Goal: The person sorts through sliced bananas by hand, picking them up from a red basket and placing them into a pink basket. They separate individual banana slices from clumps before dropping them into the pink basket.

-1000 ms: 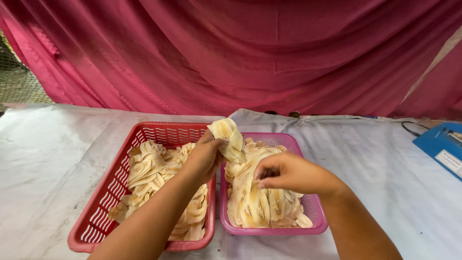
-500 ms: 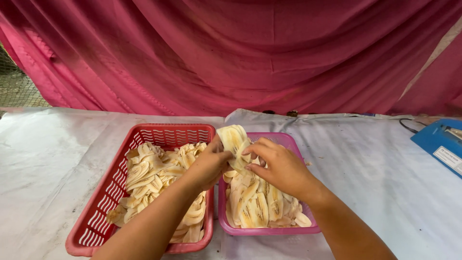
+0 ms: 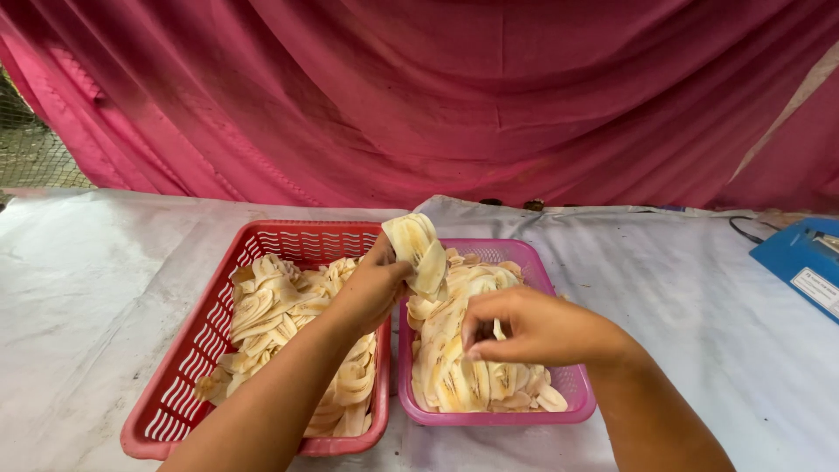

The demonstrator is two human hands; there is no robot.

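My left hand (image 3: pixel 371 288) holds a stack of pale banana slices (image 3: pixel 417 247) raised above the gap between two baskets. My right hand (image 3: pixel 533 328) hovers low over the pink basket (image 3: pixel 577 406), its fingers pinching a slice from the heap of banana slices (image 3: pixel 454 371) inside. The red basket (image 3: pixel 188 367) on the left also holds a pile of long banana slices (image 3: pixel 275 301).
Both baskets sit on a white sheet (image 3: pixel 96 288) covering the table. A pink cloth (image 3: pixel 437 96) hangs behind as a backdrop. A blue device (image 3: pixel 800 262) with a cable lies at the right edge.
My right hand has dropped from the held stack down into the pink basket's heap. My left hand keeps the stack raised.
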